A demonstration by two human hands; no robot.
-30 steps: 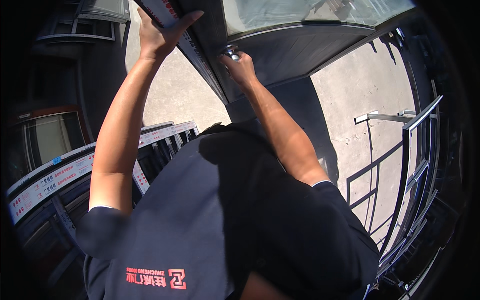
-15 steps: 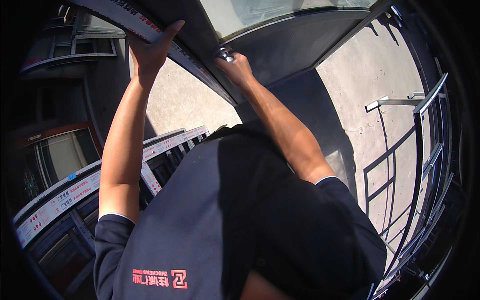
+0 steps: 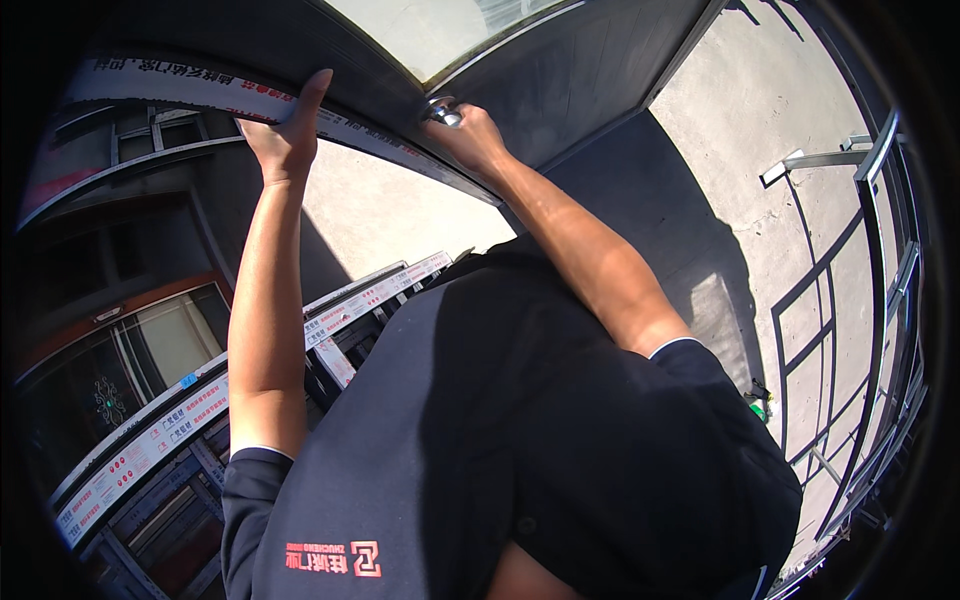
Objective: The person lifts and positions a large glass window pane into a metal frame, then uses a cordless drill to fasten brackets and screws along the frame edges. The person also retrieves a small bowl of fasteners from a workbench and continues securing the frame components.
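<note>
A dark grey door (image 3: 590, 85) with a glass pane (image 3: 430, 35) fills the top of the view. White printed protective film (image 3: 200, 88) runs along its near edge. My left hand (image 3: 288, 140) is closed round this filmed edge, thumb on the upper face and the other fingers mostly hidden beneath. To the right of it, my right hand (image 3: 472, 138) wraps round a shiny silver door knob (image 3: 445, 113) beside the lower corner of the pane. Part of the knob shows above the fingers.
Frames wrapped in printed film (image 3: 150, 440) stand at my left. Behind them is a dark window with a brown frame (image 3: 160, 290). Bare metal frames (image 3: 875, 300) stand at the right, casting shadows on the concrete floor (image 3: 745, 180).
The door's filmed edge has swung to lie flatter across the upper left. Both hands keep their hold, the left shifting slightly lower. The surroundings have slid a little rightward in view.
</note>
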